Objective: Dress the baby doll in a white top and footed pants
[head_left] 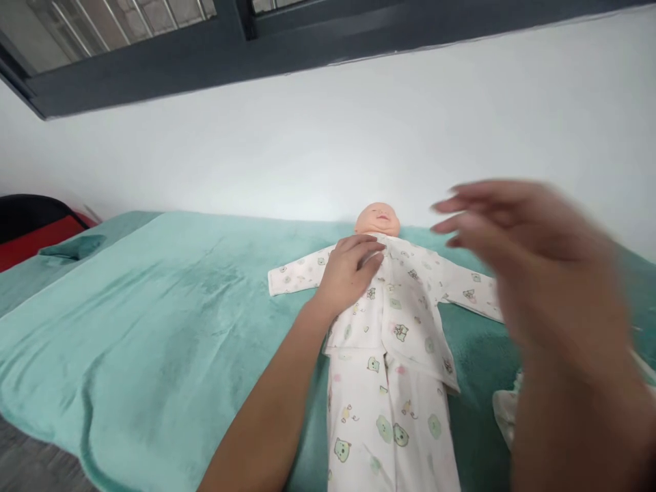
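Note:
A baby doll [378, 219] lies on its back, face up, with its head towards the wall. It wears a white long-sleeved top [404, 307] printed with small animals, and matching trousers [394, 424]. Its printed sleeves spread out to both sides. My left hand [353, 270] rests on the chest of the top, just below the doll's neck, fingers and thumb apart. Raised above the sleeve on the right, my right hand [533, 253] is blurred by motion. Its fingers stretch to the left, apart from the doll, and I see nothing held in them.
A teal plush blanket [169, 328] covers the bed under the doll. Some white cloth [506, 413] lies at the right, partly hidden by my right arm. Behind stands a white wall [256, 150] below a dark window frame [154, 78]. A red and black object [41, 229] is at the far left.

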### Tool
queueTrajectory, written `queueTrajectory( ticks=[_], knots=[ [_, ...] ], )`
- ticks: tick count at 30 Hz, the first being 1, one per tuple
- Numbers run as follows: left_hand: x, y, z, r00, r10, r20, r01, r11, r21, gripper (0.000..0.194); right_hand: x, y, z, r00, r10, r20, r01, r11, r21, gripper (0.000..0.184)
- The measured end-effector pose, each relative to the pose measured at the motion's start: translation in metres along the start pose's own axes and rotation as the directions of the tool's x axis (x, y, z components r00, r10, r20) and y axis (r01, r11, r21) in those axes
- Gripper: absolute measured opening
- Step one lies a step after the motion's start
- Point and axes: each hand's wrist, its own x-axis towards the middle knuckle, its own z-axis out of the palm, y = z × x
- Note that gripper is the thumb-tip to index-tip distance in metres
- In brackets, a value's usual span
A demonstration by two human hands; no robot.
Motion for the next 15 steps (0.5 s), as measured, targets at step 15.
queueTrajectory(
  ticks=[15],
  knots=[
    [-0.024,0.015,-0.015,0.973,0.041,0.225,-0.011,0.991,-0.131,0.02,-0.036,0.015,0.028,0.764,0.442,0.469,0.115,0.623,-0.774,0.032]
  ],
)
